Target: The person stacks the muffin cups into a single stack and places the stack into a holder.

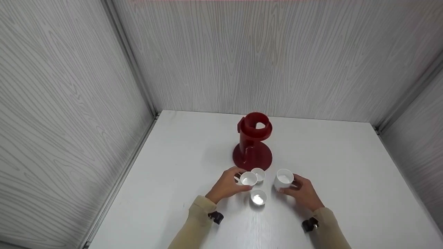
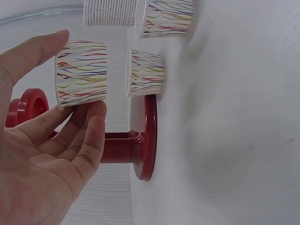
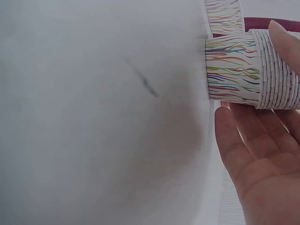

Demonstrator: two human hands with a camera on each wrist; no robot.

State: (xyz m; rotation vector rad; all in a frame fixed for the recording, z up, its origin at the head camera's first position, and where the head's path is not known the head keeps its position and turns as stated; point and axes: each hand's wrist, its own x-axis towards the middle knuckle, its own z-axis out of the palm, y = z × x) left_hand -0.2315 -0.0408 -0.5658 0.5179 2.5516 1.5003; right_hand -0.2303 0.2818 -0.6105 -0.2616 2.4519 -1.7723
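My left hand [image 1: 226, 185] pinches one small white paper cup [image 2: 82, 72] with coloured wavy streaks between thumb and fingers. This cup is upright and raised above the table in the left wrist view. My right hand [image 1: 304, 193] grips a stack of the same paper cups [image 3: 234, 70], its several rims nested at the top, mouth up and close over the tabletop. Between the hands, two more cups stand mouth up: a far cup [image 1: 260, 174], partly hidden behind the held cup, and a near cup [image 1: 259, 198].
Just behind the cups stands a dark red holder [image 1: 254, 138] with a round base, an upright post and ring-shaped openings at its top. Beneath everything is a white table [image 1: 173, 166], bounded by grey wood-grain panels [image 1: 225, 58] at the back and sides.
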